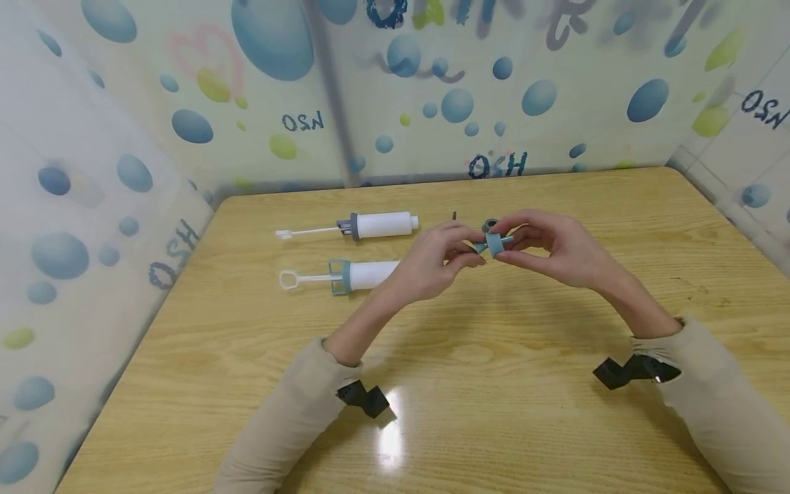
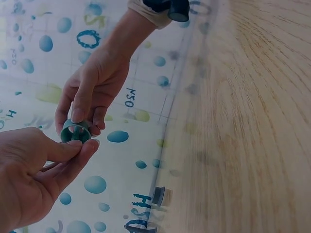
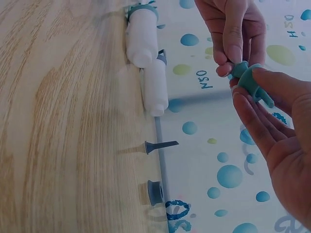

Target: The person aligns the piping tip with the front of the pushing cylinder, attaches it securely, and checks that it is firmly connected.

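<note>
Over the table, both hands meet at a pair of teal plastic parts. My right hand (image 1: 555,250) grips a teal ring-shaped collar (image 1: 494,245) between thumb and fingers. A slim teal nozzle (image 3: 266,99) passes through the collar, its tube sticking out on the right-hand side. Thumb and fingertips of my left hand (image 1: 426,261) pinch the nozzle's wider end (image 3: 239,69). Behind the hands, on the table, stand a dark grey nozzle (image 3: 163,145) and a dark grey collar (image 3: 155,193). How far the nozzle is seated in the collar I cannot tell.
Two white syringe-like tubes lie on the wooden table (image 1: 469,412) to the left: one with a grey end (image 1: 385,225) behind, one with a teal end (image 1: 367,275) in front, partly covered by my left hand. A patterned wall (image 1: 426,151) borders the table's back.
</note>
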Tool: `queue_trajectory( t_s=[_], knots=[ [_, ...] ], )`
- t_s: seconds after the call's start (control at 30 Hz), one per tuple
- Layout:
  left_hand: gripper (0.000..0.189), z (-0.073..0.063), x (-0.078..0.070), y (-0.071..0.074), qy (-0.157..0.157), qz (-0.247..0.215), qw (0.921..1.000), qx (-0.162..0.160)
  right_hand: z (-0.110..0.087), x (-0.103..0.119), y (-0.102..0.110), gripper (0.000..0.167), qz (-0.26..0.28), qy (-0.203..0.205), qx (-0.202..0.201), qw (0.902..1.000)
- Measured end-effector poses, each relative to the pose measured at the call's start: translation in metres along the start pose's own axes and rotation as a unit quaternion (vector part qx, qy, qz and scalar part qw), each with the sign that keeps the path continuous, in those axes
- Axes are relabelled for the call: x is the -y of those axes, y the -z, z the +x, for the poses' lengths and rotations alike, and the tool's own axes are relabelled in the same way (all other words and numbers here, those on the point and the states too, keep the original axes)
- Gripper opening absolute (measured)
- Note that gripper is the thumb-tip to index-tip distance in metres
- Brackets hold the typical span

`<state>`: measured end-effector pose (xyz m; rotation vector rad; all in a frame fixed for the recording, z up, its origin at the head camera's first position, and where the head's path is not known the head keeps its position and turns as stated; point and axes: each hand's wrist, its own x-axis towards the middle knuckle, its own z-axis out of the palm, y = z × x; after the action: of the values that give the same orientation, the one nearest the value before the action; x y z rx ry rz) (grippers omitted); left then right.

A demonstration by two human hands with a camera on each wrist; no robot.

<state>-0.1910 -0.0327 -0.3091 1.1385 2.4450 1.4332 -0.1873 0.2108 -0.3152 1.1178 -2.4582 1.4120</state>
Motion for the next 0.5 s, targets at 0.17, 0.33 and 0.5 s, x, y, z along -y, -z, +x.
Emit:
queue_trajectory(
  t_s=[0.17,0.33,0.5],
  knots=[
    [0.028,-0.0006,0.0007,0.0008,0.001,-0.022,0.9998,0.003,0.0000,0.0008,-0.0005,0.042,0.005,0.001,-0.001,1.0000],
    [0.026,-0.0001,0.0005,0.0009,0.000,-0.037,0.9993,0.000,0.0001,0.0010,-0.0007,0.042,0.012,0.001,-0.004,0.9999],
    [0.021,0.0013,0.0006,-0.0006,0.006,-0.075,0.9970,-0.017,0.0001,0.0016,-0.0008,0.042,0.022,0.002,-0.005,0.9997]
  ],
)
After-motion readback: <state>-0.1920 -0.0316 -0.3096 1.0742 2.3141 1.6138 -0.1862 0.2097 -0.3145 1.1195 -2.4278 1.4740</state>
